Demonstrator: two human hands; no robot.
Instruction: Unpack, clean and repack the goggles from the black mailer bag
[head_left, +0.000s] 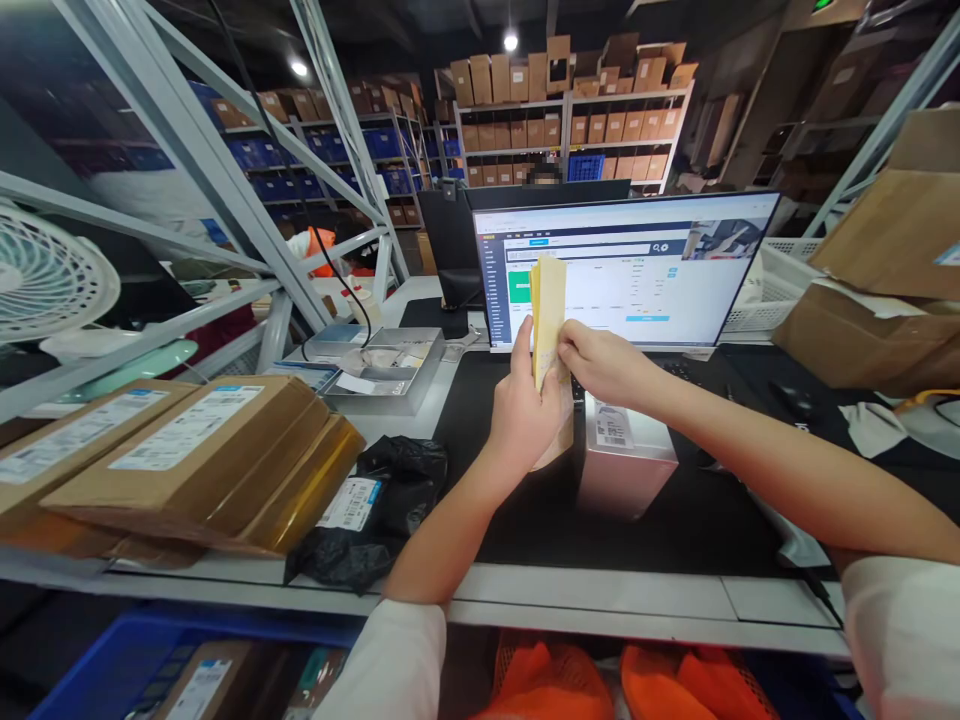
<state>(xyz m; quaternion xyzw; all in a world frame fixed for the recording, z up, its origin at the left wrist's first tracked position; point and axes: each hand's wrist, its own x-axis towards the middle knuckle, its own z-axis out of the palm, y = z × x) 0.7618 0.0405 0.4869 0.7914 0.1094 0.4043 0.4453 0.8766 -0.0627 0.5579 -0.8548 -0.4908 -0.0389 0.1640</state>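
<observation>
A tall, narrow bundle of yellow paper strips (549,310) stands upright in front of the monitor. My left hand (523,405) is closed round its lower part, thumb in front and fingers behind. At the bundle's right edge, my right hand (600,360) pinches with thumb and forefinger. A paler strip (555,440) hangs below the left hand; whether it belongs to the bundle I cannot tell. Just under my right hand sits a pinkish box (628,460) with a white printed label (613,425) on top. It rests on the black desk mat (510,520).
Taped cartons (202,450) and a black plastic parcel (390,500) lie at left, before a grey tray (397,365) of papers. The monitor (630,270) stands behind, with a mouse (791,400) and brown cartons (870,335) at right. A blue crate (120,650) is below the desk edge.
</observation>
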